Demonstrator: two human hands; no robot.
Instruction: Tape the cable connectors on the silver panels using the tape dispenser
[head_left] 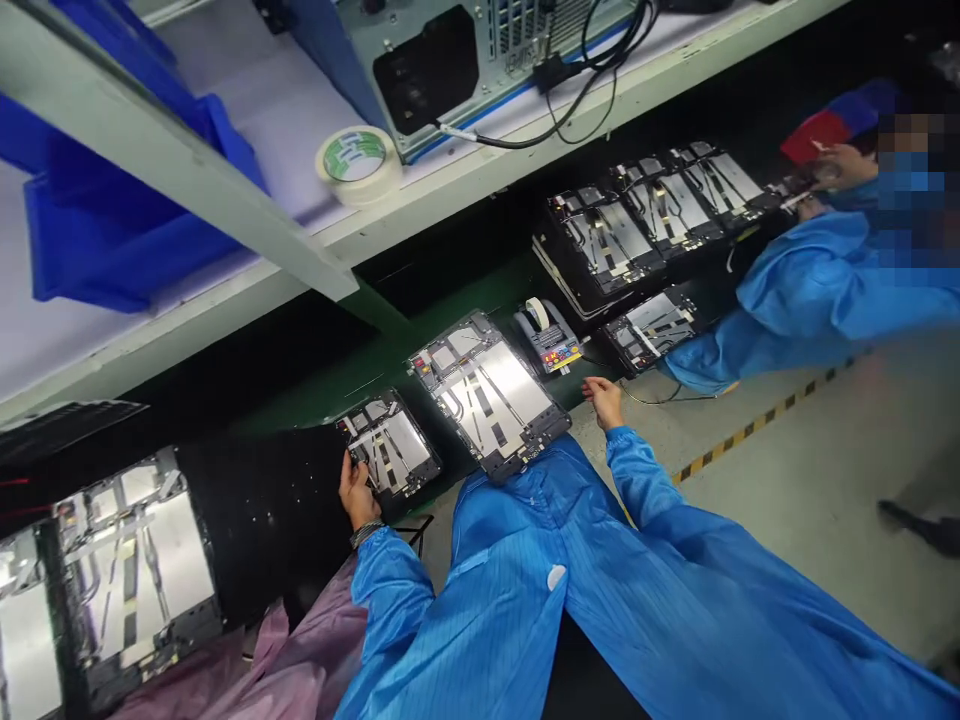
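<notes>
My left hand (357, 492) grips the near corner of a small open tablet chassis (391, 446) that lies on the dark bench, with the thumb on its frame. Just to its right lies a larger open tablet chassis (489, 392) with silver shielding and flat cables. At the bench edge, my right hand (603, 401) rests beside that larger chassis, its fingers loosely apart and nothing in them. Both arms wear blue striped sleeves.
A small tape dispenser (547, 335) stands behind my right hand. More open chassis (646, 215) line the bench to the right, where a co-worker in a blue coat (817, 290) handles one. Other chassis (127, 560) lie at left. On the shelf sit a tape roll (358, 163) and blue bins (120, 215).
</notes>
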